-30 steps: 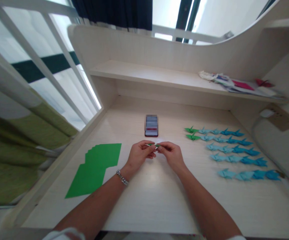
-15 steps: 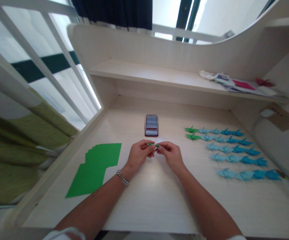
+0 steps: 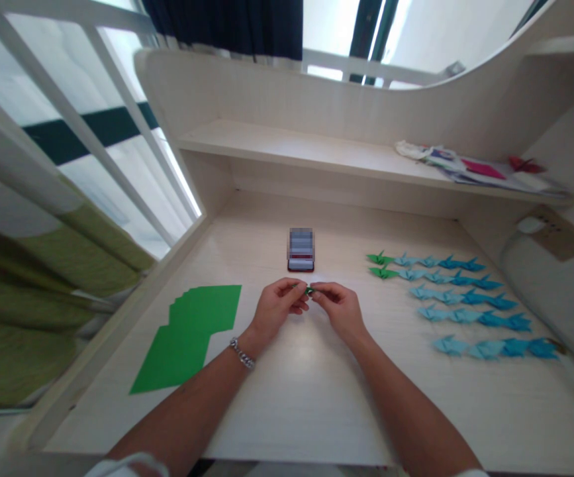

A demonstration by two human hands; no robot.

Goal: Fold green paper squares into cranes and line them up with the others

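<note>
Between my fingertips, over the middle of the desk, is a small folded piece of green paper (image 3: pixel 309 290), mostly hidden by the fingers. My left hand (image 3: pixel 281 301) pinches its left side, with a chain bracelet at the wrist. On the other side my right hand (image 3: pixel 337 303) grips it between thumb and fingers. Green paper sheets (image 3: pixel 202 311) lie fanned out to the left of my hands. To the right, two green paper cranes (image 3: pixel 380 258) head the two farthest rows, followed by rows of light and darker blue paper cranes (image 3: pixel 470 295).
A phone (image 3: pixel 301 249) with a blurred screen lies just beyond my hands. Above the desk's back runs a shelf (image 3: pixel 287 142), with papers (image 3: pixel 480 167) at its right end. A cable leads from a wall socket (image 3: pixel 559 232). White rails and a curtain (image 3: pixel 28 291) border the left.
The green paper has turned slightly between my fingertips and shows less of its long edge. Both hands stay in nearly the same place; everything else is unchanged.
</note>
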